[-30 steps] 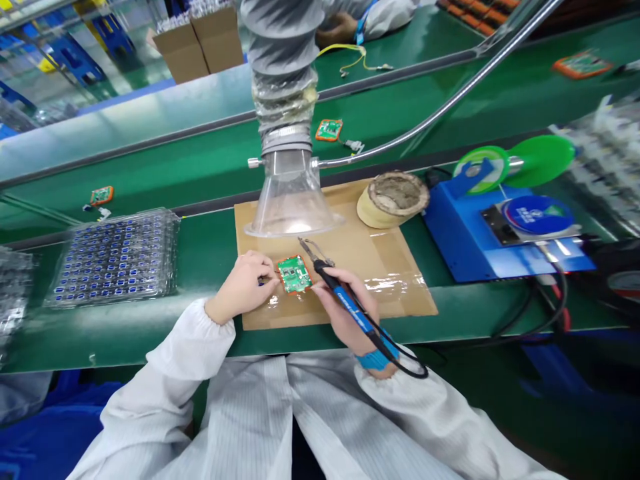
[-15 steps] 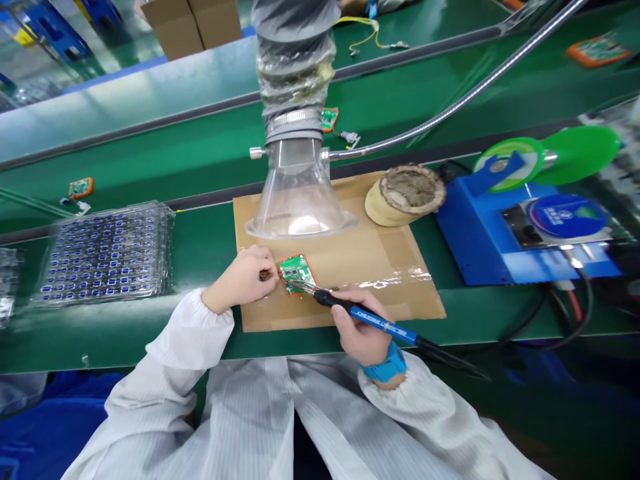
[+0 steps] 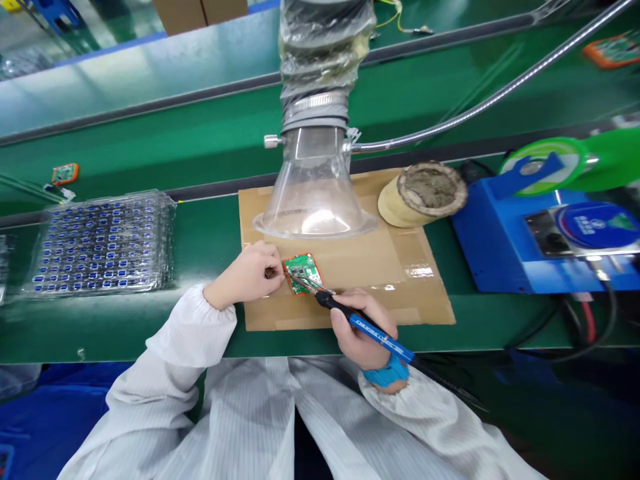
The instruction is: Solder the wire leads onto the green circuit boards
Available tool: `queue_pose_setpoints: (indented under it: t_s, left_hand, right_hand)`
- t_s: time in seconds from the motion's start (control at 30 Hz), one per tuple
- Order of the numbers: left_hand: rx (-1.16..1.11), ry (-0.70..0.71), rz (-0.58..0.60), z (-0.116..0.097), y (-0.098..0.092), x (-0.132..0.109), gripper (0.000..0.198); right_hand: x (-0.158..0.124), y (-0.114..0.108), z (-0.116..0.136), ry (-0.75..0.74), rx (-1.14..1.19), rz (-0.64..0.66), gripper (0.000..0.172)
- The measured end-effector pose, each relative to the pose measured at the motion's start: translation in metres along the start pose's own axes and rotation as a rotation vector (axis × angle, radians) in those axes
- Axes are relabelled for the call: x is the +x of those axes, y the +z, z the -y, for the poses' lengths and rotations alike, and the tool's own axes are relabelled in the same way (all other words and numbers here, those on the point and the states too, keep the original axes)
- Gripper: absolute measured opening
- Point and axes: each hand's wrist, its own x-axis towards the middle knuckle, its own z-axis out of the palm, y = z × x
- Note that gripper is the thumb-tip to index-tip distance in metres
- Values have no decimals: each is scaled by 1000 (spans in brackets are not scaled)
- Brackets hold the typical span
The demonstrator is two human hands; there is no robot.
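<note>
- what could go wrong on that cardboard sheet [image 3: 360,257]?
- the right hand [image 3: 359,343] grips a soldering iron [image 3: 380,336]; a slip might scorch the left hand [image 3: 250,272], fingertips bunched at the left edge of the circuit board [image 3: 306,267]. i can't tell what they pinch.
- how does the board look?
- green, squarish, orange-edged, lying on the cardboard, beneath the iron's tip.

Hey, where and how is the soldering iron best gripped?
Probably around its blue handle, coming from the right, as your right hand does. The slim soldering iron slants, its metal tip pointing left over the green board and its cable trailing right.
</note>
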Motion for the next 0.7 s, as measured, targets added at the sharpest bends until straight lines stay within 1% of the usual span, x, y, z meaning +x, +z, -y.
queue_pose_setpoints:
  t_s: [0.23, 0.33, 0.53, 0.7]
  left_hand:
    - [-6, 3, -12, -1, 0, 1, 18]
    - [-4, -3, -4, -2, 0, 1, 18]
    - [-10, -4, -1, -2, 0, 1, 18]
    - [-12, -10, -8, 0, 1, 1, 18]
  right_hand:
    - [0, -1, -1, -4, 18, -15, 6]
    - [0, -1, 0, -9, 10, -1, 6]
    - [0, 0, -2, -56, 3, 0, 8]
    - [-1, 0, -1, -44, -12, -15, 8]
